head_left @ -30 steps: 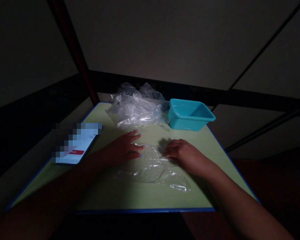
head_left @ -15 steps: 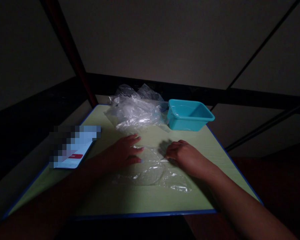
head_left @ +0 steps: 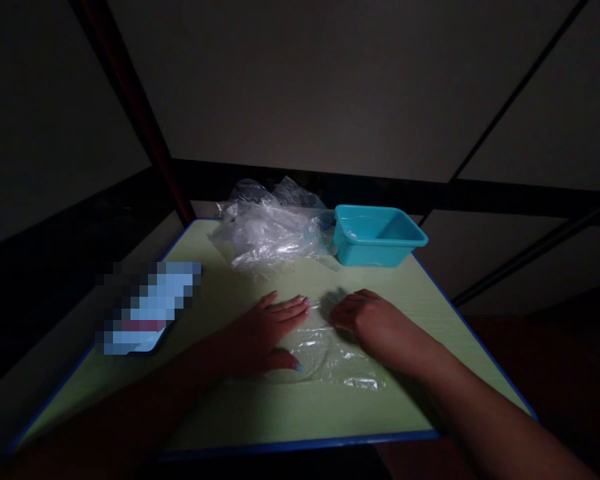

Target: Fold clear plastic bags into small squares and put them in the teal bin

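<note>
Phone (head_left: 155, 310): screen lit, partly pixelated; nine o'clock on the green table (head_left: 260, 427).
Left hand (head_left: 273, 330): palm down, flat, thumb spread wide; over ten o'clock of the clear film (head_left: 320, 357).
Plastic heap (head_left: 280, 230): crumpled; table's twelve o'clock.
Clear film: wrinkled, near table centre.
Right hand (head_left: 373, 323): fingers curled, film's two o'clock; cannot tell whether pinching.
Turquoise tub (head_left: 377, 253): table's one o'clock.

Clear plastic film (head_left: 330, 357) lies nearly flat on your table (head_left: 280, 423), creased and glinting. It shows between your left hand (head_left: 275, 330) and your right hand (head_left: 373, 320).
</note>
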Motion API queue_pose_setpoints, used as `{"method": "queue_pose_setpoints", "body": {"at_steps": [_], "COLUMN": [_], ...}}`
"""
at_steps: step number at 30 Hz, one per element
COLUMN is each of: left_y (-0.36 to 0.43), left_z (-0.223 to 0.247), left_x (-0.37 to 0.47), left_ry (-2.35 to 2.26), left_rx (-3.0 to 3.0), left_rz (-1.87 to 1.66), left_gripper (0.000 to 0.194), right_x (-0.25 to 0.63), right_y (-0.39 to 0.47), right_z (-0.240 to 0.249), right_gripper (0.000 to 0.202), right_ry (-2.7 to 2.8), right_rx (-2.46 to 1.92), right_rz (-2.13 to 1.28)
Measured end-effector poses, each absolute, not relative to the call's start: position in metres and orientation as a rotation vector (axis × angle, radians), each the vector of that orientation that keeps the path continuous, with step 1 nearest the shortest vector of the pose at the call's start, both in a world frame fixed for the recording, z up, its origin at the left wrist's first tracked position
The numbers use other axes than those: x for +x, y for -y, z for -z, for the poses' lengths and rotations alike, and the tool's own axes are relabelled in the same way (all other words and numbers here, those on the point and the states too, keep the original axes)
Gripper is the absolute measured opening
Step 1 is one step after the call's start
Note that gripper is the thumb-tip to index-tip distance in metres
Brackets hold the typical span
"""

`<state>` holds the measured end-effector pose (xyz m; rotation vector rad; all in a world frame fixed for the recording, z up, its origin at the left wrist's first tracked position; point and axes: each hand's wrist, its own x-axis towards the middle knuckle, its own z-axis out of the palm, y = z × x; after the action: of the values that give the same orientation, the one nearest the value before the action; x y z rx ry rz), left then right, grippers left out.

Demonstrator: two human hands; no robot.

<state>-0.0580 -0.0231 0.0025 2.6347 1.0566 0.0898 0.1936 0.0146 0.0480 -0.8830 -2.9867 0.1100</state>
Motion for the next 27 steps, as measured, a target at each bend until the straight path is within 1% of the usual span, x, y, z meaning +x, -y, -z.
{"method": "queue_pose_setpoints", "body": {"at_steps": [2, 4, 8, 10, 14, 20, 25, 27], "left_y": [0.023, 0.023, 0.021, 0.022, 0.027, 0.032, 0.031, 0.031], "left_z": [-0.002, -0.002, 0.0, 0.002, 0.005, 0.005, 0.003, 0.002], "left_x": [-0.058, -0.058, -0.059, -0.061, -0.067, -0.065, -0.065, -0.065], "left_ry": [-1.075, -1.093, -1.157, -1.235, -1.371, -1.348, -1.41, -1.426], "left_rx": [2.65, 2.667, 2.683, 2.687, 2.71, 2.678, 2.629, 2.601], "left_rz": [-0.079, -0.066, -0.033, -0.098, -0.218, -0.022, -0.007, 0.01], "left_gripper": [0.083, 0.082, 0.086, 0.087, 0.085, 0.084, 0.076, 0.076], "right_x": [0.193, 0.192, 0.189, 0.187, 0.184, 0.187, 0.193, 0.196], "right_y": [-0.013, -0.01, -0.001, 0.002, 0.005, 0.004, 0.001, 0.0], "right_z": [-0.049, -0.048, -0.039, -0.034, -0.026, -0.024, -0.027, -0.029], "right_gripper": [0.027, 0.039, 0.072, 0.079, 0.079, 0.077, 0.082, 0.084], "right_ry": [2.952, 2.9, 2.962, 3.037, 3.091, 3.064, 3.088, 3.118], "right_rx": [-0.903, -0.891, -0.873, -0.9, -0.933, -0.905, -0.854, -0.863], "right_rz": [-0.075, -0.088, -0.324, -0.463, -0.576, -0.628, -0.692, -0.704]}}
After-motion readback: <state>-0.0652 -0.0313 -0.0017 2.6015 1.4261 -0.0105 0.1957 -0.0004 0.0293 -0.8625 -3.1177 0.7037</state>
